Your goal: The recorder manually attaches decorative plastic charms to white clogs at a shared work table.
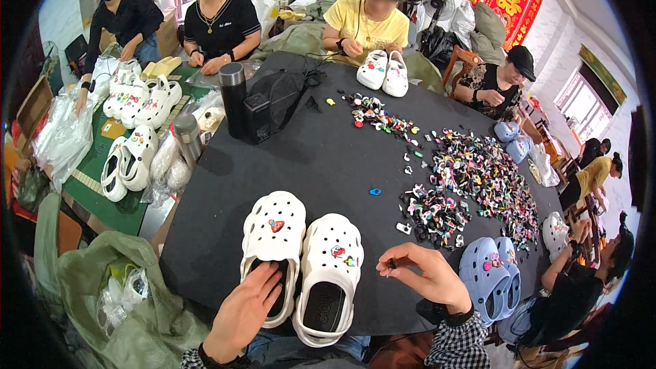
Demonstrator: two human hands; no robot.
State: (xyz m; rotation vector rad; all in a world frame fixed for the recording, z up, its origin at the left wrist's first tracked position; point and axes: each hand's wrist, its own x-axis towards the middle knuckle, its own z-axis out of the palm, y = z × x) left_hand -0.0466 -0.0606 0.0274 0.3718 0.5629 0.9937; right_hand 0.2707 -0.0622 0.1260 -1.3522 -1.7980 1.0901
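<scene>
Two white clogs (332,249) stand side by side at the near edge of the black table, toes pointing away from me. The left clog (275,217) carries one red charm (276,225) on its top; two small colourful charms (339,251) sit on the right one. My left hand (247,306) reaches over the left clog's opening, fingers stretched and lying against its dark insole. Just right of the pair, my right hand (429,275) pinches a small dark shoe charm (391,264) between thumb and fingertips; its design is hidden.
Loose shoe charms (478,178) form a large pile at the right, with a blue charm (375,192) lying apart. Blue clogs (486,277) stand near my right forearm. A black tumbler (234,99) and black bag (283,106) occupy the back left. Several people work around the table.
</scene>
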